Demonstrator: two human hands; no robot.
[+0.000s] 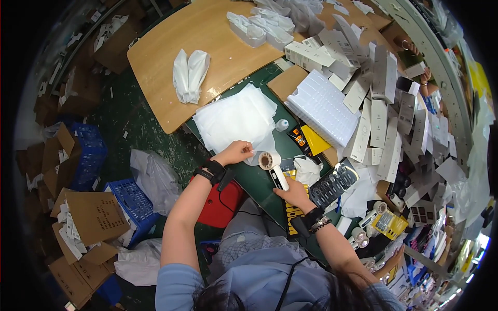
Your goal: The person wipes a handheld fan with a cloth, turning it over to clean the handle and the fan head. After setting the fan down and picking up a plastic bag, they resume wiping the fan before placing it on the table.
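My right hand (pixel 296 195) grips the handle of a white handheld device (pixel 279 179) that looks like a small fan, its round head brown in the middle. My left hand (pixel 234 153) has its fingers pinched at the near edge of a stack of thin white sheets or sleeves (pixel 236 116). A translucent flap (pixel 266 143) of the stack reaches behind the device's head. Beside the stack stands a small clear bottle (pixel 281 125). Black sheets of oval stickers or pads (pixel 332 184) lie right of my right hand.
A wooden board (pixel 155 62) holds wrapped white items (pixel 191 76). White boxes (pixel 384 78) pile up at the right beside a white plastic tray (pixel 324 106). Similar white devices (pixel 359 237) lie near another person's hand (pixel 391 262). Blue crates (pixel 132 205) and cartons (pixel 96 217) stand on the left floor.
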